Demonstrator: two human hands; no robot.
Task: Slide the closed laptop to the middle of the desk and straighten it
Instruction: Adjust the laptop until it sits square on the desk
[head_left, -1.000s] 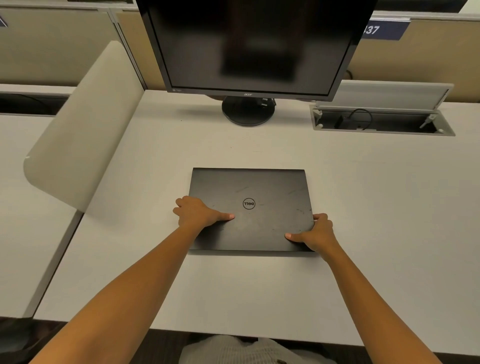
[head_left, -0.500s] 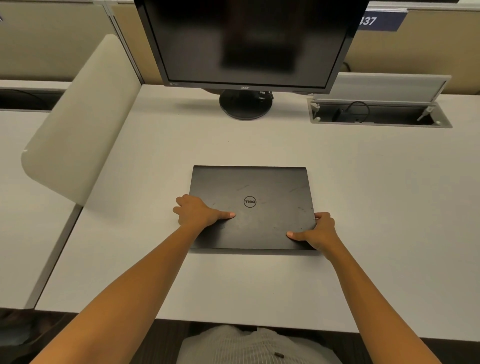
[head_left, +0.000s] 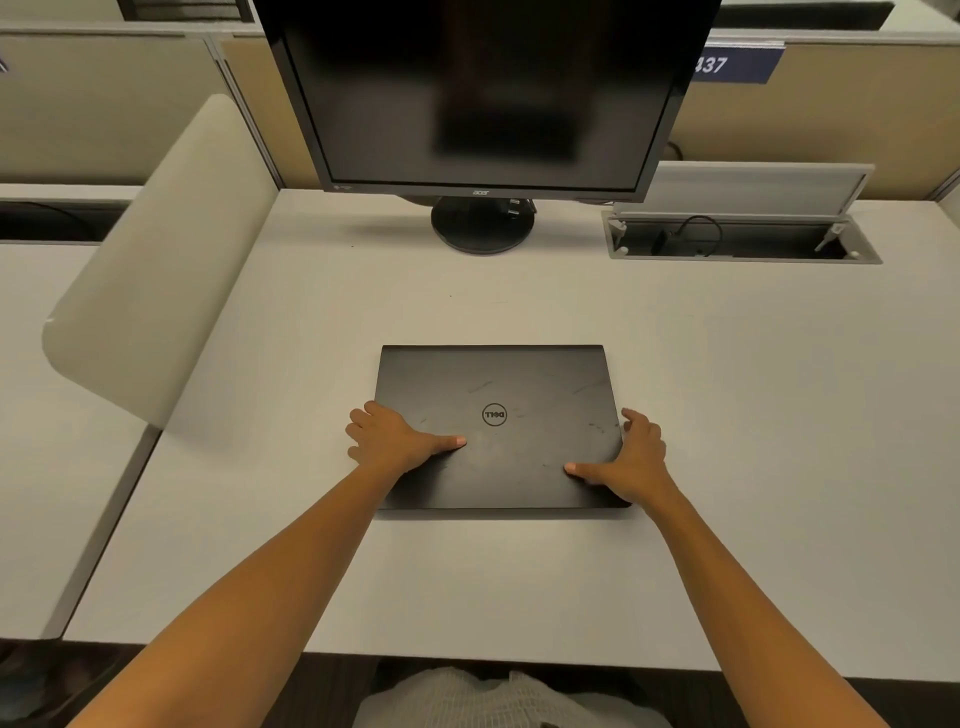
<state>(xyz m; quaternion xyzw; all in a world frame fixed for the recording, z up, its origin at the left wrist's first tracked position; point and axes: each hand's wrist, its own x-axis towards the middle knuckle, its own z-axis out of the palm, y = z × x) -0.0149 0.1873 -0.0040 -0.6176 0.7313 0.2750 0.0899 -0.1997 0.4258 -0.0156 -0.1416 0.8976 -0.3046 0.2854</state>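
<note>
A closed black laptop (head_left: 498, 384) with a round logo lies flat on the white desk (head_left: 727, 415), in front of the monitor, its edges square to the desk's front edge. My left hand (head_left: 389, 439) grips its left edge, thumb pressed on the lid and fingers curled over the side. My right hand (head_left: 634, 457) holds the right edge near the front corner, thumb flat on the lid, fingers spread along the side.
A dark monitor (head_left: 483, 93) on a round stand (head_left: 483, 228) rises behind the laptop. An open cable tray (head_left: 743, 241) with its lid raised sits at the back right. A beige divider panel (head_left: 156, 270) borders the desk's left side.
My right hand has shifted a little forward along the laptop's right edge with fingers more spread. The laptop has barely moved on the desk; the camera view has shifted slightly.
</note>
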